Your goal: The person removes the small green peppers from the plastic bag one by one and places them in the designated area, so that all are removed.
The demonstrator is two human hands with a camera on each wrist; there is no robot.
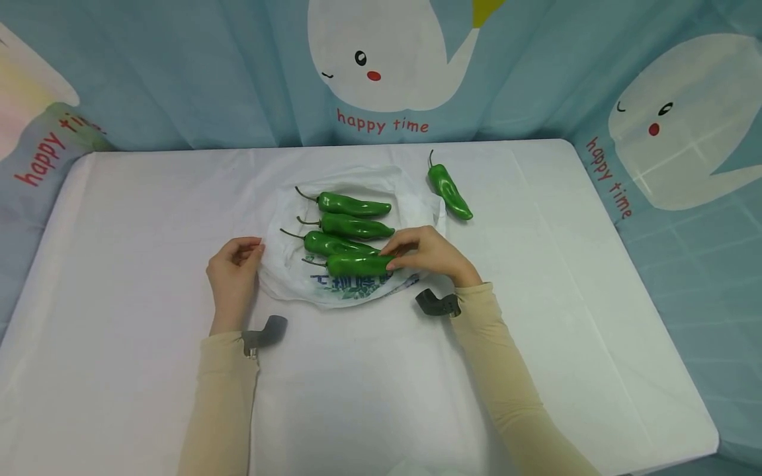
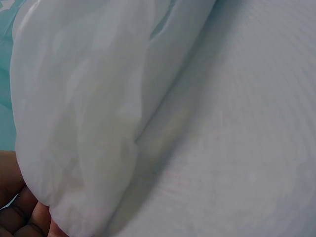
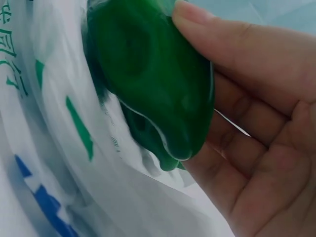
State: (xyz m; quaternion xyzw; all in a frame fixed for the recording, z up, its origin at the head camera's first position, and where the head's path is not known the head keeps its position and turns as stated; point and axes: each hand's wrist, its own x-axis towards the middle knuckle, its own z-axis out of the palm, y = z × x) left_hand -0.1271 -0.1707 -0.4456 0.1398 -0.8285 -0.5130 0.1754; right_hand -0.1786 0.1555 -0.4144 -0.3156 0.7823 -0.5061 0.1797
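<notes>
Several green chili peppers with long stems lie side by side, stems to the left, on a white plastic bag (image 1: 286, 284) in the head view. My right hand (image 1: 427, 253) pinches the right end of the nearest green chili pepper (image 1: 357, 265) between thumb and fingers. In the right wrist view, the glossy tip of that pepper (image 3: 153, 74) shows between them, with another tip behind it. At the bag's left edge, my left hand (image 1: 235, 268) pinches the plastic. The left wrist view shows its fingers (image 2: 37, 217) at the bag's bunched edge, partly out of frame.
One more green chili pepper (image 1: 449, 192) lies on the white table (image 1: 565, 297), just beyond the bag's right side. Behind the table hangs a blue curtain (image 1: 238, 79) with whale prints. Each wrist carries a small dark camera mount (image 1: 437, 303).
</notes>
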